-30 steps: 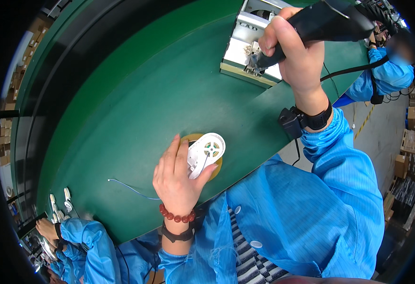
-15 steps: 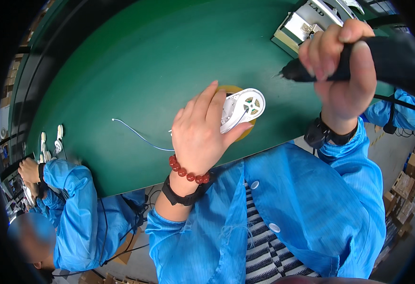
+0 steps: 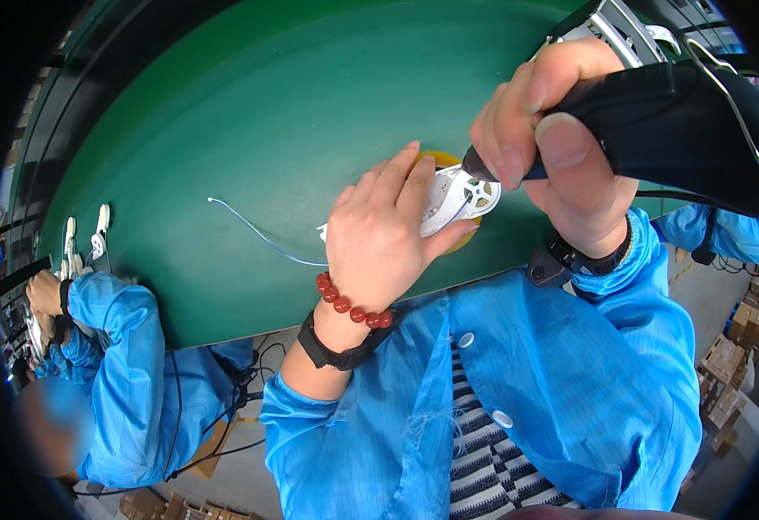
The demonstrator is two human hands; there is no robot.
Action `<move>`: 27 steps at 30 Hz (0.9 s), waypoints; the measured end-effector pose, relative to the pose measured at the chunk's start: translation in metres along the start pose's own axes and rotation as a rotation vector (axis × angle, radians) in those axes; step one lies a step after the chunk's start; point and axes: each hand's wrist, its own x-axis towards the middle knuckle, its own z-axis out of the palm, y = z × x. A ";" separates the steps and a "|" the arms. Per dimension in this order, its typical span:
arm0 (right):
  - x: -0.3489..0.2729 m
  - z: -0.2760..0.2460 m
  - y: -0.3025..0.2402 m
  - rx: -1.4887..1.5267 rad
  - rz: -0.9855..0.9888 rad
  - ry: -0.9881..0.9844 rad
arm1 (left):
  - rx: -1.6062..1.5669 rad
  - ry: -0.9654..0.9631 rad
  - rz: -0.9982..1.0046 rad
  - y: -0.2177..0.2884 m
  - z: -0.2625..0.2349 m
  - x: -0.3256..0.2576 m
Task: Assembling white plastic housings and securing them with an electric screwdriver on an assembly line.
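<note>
A white plastic housing (image 3: 483,199) with a round, slotted end lies over a yellow round base (image 3: 438,159). My left hand (image 3: 375,212) rests across the housing and grips it between thumb and fingers, covering most of it. From under this hand a thin blue wire (image 3: 262,237) runs left over the table. My right hand (image 3: 561,143) is wrapped round a black electric screwdriver (image 3: 674,130) with a wire hanger. Its nose points left and down at the housing's rounded end, close to my left fingertips. Whether its bit touches a screw cannot be made out.
The green table (image 3: 249,121) curves away ahead. At the top right stands a metal-framed device (image 3: 609,26), partly behind my right hand. Several white parts (image 3: 72,251) lie at the far left beside a co-worker's blue sleeve (image 3: 124,347). Another person's sleeve (image 3: 748,238) shows at the right.
My right hand has brought the screwdriver left and slightly down, from open space to the housing. The left hand keeps its grip, with the housing slightly farther right in the picture.
</note>
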 end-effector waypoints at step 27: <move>0.014 0.002 -0.017 0.132 0.036 -0.207 | -0.366 0.097 -0.136 0.004 -0.028 0.004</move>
